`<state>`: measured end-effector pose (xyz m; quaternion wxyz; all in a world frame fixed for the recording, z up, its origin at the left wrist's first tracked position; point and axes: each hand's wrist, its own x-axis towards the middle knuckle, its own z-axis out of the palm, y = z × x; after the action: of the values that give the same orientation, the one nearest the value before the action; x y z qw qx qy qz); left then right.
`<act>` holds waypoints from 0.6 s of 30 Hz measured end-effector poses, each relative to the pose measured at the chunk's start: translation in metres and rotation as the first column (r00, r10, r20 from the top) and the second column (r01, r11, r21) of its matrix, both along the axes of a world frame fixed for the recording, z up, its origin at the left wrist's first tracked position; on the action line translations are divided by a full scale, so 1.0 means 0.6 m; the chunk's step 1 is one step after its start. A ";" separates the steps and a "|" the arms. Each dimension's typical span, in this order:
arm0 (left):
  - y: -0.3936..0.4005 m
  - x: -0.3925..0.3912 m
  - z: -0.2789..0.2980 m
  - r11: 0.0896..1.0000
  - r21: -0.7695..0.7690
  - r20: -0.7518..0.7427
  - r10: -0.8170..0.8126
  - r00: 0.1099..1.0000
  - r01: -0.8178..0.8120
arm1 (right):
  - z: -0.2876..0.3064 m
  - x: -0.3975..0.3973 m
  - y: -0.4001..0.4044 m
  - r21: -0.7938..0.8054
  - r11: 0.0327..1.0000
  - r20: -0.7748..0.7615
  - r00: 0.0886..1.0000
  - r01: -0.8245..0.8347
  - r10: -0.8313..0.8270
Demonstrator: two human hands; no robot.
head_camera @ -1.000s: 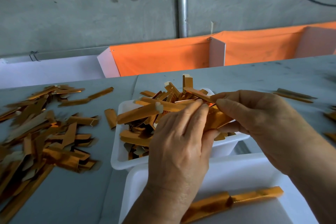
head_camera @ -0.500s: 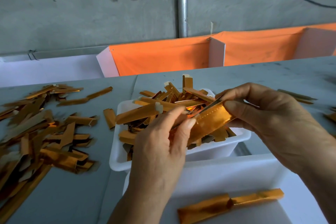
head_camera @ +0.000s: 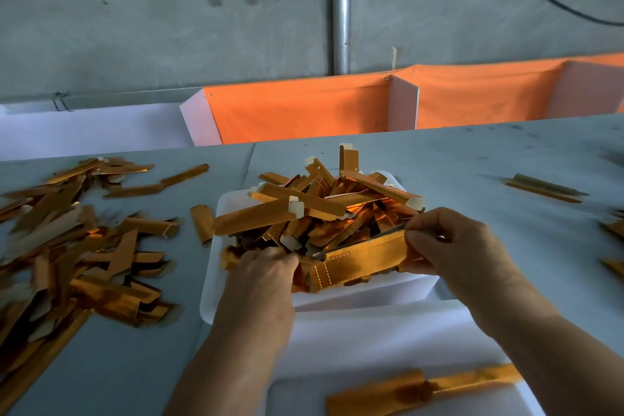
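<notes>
A shiny orange-gold card strip point(head_camera: 363, 260) with dotted fold lines is stretched between my two hands over the front of a white tub point(head_camera: 364, 294). My right hand point(head_camera: 456, 257) pinches the strip's right end between thumb and fingers. My left hand point(head_camera: 260, 284) grips its left end, fingers curled down over the tub's near rim. The tub is heaped with several folded gold pieces point(head_camera: 320, 209).
A loose pile of flat gold strips point(head_camera: 67, 246) covers the grey table on the left. A second white tray point(head_camera: 388, 361) lies nearest me with one long gold strip point(head_camera: 425, 388) in it. A few strips point(head_camera: 543, 187) lie far right. Orange cloth bins point(head_camera: 304, 108) stand behind.
Both hands have dropped lower toward the tub's front rim and spread apart. The strip, earlier bunched between them, now lies pulled out flat and long.
</notes>
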<state>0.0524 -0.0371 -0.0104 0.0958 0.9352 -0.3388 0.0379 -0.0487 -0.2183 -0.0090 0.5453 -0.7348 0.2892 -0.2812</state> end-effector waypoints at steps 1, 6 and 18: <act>-0.002 0.001 0.003 0.999 0.013 0.006 -0.032 0.999 0.032 | 0.000 0.000 -0.001 0.041 0.999 0.004 1.000 0.006 -0.006; -0.008 0.028 0.020 0.993 0.045 0.200 -0.114 0.973 0.107 | -0.002 0.008 -0.004 0.244 0.970 0.046 0.998 0.019 -0.031; 0.010 0.046 0.058 0.856 -0.498 0.074 -0.113 0.991 0.135 | 0.015 0.024 0.027 0.169 0.971 0.013 0.986 -0.168 0.168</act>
<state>0.0801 -0.0308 0.0246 0.3307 0.8533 -0.3788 0.1380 -0.0342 -0.2021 0.0002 0.6276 -0.7077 0.2492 -0.2078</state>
